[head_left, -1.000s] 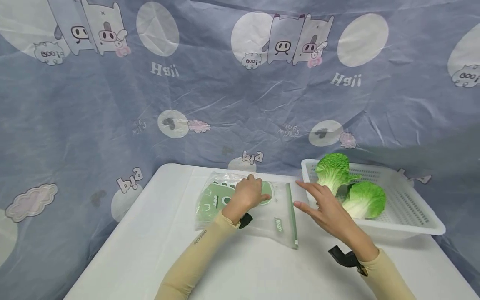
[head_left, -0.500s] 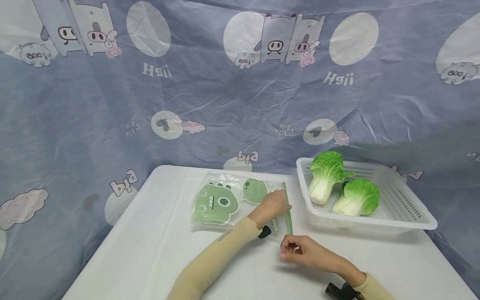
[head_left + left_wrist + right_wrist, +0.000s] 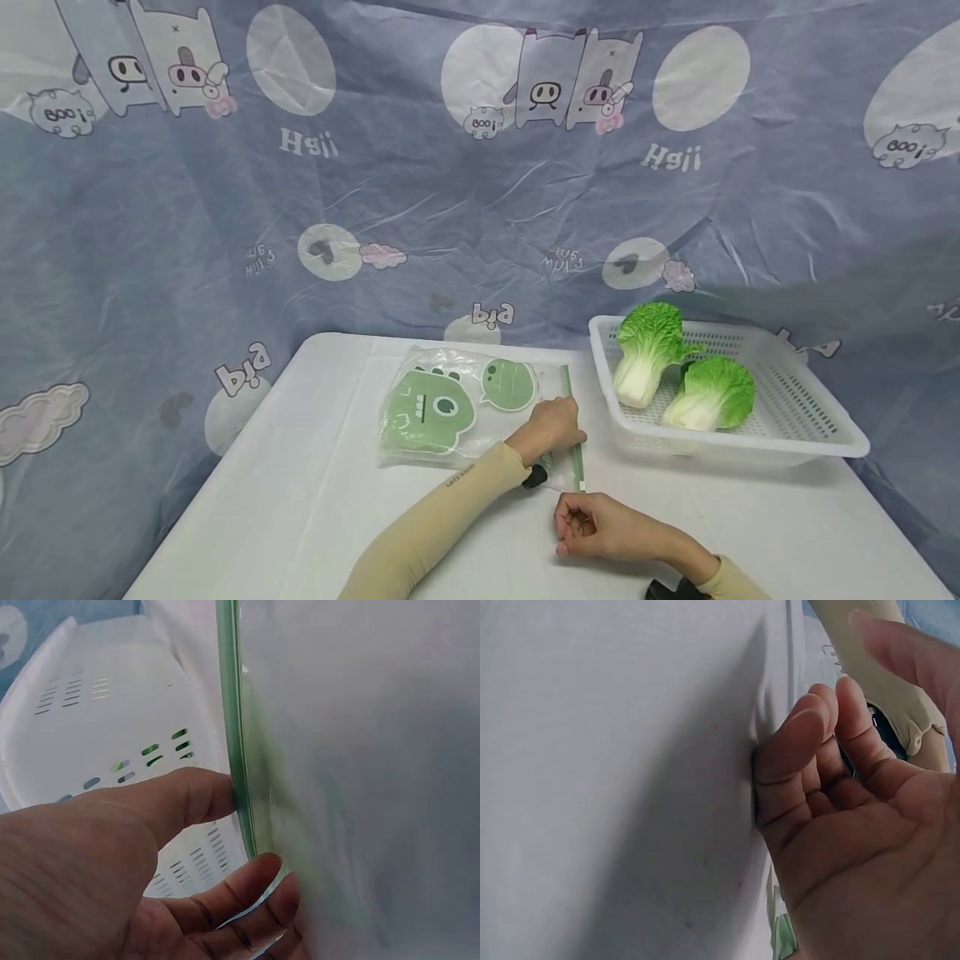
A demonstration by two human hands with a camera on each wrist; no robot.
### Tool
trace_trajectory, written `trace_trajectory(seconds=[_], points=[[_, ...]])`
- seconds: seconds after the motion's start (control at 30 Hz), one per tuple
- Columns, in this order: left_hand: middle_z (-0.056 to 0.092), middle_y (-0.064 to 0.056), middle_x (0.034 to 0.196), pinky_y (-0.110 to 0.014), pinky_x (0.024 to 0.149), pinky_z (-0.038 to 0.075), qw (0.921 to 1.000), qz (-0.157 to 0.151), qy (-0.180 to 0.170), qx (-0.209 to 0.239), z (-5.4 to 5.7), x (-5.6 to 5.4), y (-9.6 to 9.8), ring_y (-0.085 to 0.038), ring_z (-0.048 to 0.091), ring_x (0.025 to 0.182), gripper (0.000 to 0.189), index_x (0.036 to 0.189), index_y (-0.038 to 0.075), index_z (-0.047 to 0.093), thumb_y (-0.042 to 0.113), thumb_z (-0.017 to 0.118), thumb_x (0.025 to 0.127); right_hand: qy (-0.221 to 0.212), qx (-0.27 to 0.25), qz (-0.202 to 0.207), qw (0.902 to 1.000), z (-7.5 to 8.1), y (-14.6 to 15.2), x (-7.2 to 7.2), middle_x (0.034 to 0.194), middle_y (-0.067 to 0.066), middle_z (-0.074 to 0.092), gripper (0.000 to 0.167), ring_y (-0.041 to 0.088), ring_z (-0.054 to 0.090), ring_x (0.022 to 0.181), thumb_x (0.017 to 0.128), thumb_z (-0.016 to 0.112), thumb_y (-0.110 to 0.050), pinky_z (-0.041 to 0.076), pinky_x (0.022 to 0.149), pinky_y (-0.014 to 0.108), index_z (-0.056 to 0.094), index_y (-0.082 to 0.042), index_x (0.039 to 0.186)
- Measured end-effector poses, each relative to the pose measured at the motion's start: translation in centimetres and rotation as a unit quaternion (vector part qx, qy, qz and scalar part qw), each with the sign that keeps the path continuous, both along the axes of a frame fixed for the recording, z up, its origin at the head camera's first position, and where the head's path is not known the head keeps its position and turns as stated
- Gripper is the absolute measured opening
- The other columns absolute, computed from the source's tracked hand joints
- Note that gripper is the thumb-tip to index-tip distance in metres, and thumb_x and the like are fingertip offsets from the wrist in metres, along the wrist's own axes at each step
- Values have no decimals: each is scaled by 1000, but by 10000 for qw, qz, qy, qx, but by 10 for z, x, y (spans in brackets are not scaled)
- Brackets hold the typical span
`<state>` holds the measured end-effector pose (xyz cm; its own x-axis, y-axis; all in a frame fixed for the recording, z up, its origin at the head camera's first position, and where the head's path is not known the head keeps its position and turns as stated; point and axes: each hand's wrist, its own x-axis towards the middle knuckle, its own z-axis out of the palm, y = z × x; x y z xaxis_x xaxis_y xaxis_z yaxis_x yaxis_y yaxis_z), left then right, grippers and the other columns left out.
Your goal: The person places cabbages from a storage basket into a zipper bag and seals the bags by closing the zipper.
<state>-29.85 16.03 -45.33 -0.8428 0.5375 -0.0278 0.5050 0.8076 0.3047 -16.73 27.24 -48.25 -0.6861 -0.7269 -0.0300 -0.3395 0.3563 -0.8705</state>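
Observation:
A clear zip bag (image 3: 480,429) with a green monster print lies flat on the table, its green zip strip (image 3: 566,383) on the right side. My left hand (image 3: 551,427) reaches across to that strip. In the left wrist view its thumb (image 3: 202,796) lies against the strip, and the curled fingers (image 3: 232,900) meet the bag edge, pinching it. Below the strip's near corner, my right hand (image 3: 606,527) rests on the table, loosely curled. In the right wrist view its fingers (image 3: 791,746) bend toward the palm, which holds nothing.
To the right stands a white perforated basket (image 3: 757,450). Inside its left part lie two heads of Chinese cabbage, one upright-leaning (image 3: 647,354) and one nearer (image 3: 712,396). A patterned grey-blue cloth (image 3: 450,183) hangs behind the white table (image 3: 300,500).
My left hand has moved right from the middle of the bag to its zip strip, then slightly nearer. My right hand has left the strip's right side, come down to the table and curled.

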Motion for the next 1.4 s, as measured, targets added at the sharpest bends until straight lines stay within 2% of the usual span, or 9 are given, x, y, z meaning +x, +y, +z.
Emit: trace_trajectory(seconds=[0.23, 0.37, 0.43, 0.6, 0.73, 0.87, 1.07, 1.27, 1.4], points=[[49, 3, 54, -21, 42, 41, 9998, -25, -140, 141, 4, -2, -11, -9, 47, 45, 29, 64, 13, 52, 23, 68, 87, 154, 63, -31, 9999, 2, -4, -2, 72, 0, 54, 22, -5, 46, 64, 88, 71, -27, 43, 55, 13, 58, -11, 94], [52, 0, 53, -20, 37, 42, 9955, 33, -712, 620, 5, -10, -19, -11, 53, 40, 24, 65, 12, 51, 11, 64, 85, 308, 55, -103, 9995, 4, -4, -3, 74, 15, 56, 20, -5, 47, 66, 88, 71, -26, 44, 57, 13, 58, -12, 94], [53, -2, 52, -21, 36, 45, 9910, 130, -1024, 854, 7, -14, -25, -14, 59, 40, 23, 65, 11, 50, 5, 63, 83, 387, 44, -152, 9991, 4, -4, -4, 74, 11, 57, 18, -5, 48, 66, 89, 70, -25, 45, 57, 14, 58, -13, 94], [56, -7, 48, -22, 38, 48, 9845, 182, -1213, 1251, 26, -19, -47, -19, 65, 43, 33, 56, 12, 44, -3, 60, 81, 30, 18, -466, 9989, 6, -5, -8, 70, 1, 55, 18, -1, 52, 58, 97, 60, -24, 51, 50, 22, 57, -7, 92], [59, -10, 62, -20, 37, 45, 9814, 164, -1071, 1583, 43, -20, -65, -18, 63, 42, 23, 68, 7, 46, -8, 56, 81, -436, -31, -1143, 9925, 11, -10, -17, 71, 16, 57, 36, 14, 59, 55, 103, 44, -28, 55, 50, 38, 54, 4, 91], [56, -8, 72, -21, 40, 47, 9793, 285, -977, 1752, 60, -18, -79, -15, 61, 43, 10, 85, 2, 52, -8, 54, 85, -852, -196, -2251, 9704, 15, -18, -35, 77, 17, 59, 61, 21, 61, 60, 104, 31, -46, 57, 54, 45, 53, 10, 95], [57, -5, 64, -21, 39, 47, 9826, 488, -698, 1653, 80, -11, -91, -14, 58, 39, 13, 78, 5, 53, -5, 56, 84, -1331, -845, -3755, 9133, 19, -36, -78, 77, 8, 58, 76, 18, 59, 61, 96, 35, -65, 58, 57, 41, 50, 8, 111], [57, -4, 63, -21, 39, 46, 9855, 567, -610, 1481, 89, -5, -94, -13, 57, 38, 13, 77, 6, 53, -2, 60, 84, -1297, -1749, -4223, 8799, 23, -51, -111, 78, 6, 57, 62, 15, 58, 63, 91, 50, -62, 58, 58, 35, 51, -1, 104], [57, -4, 62, -21, 39, 47, 9834, 665, -587, 1583, 92, -6, -98, -14, 58, 38, 14, 77, 5, 53, -1, 63, 85, -1129, -1961, -4168, 8804, 27, -57, -118, 73, 4, 57, 47, 15, 58, 63, 93, 58, -49, 58, 60, 34, 49, -3, 101]])
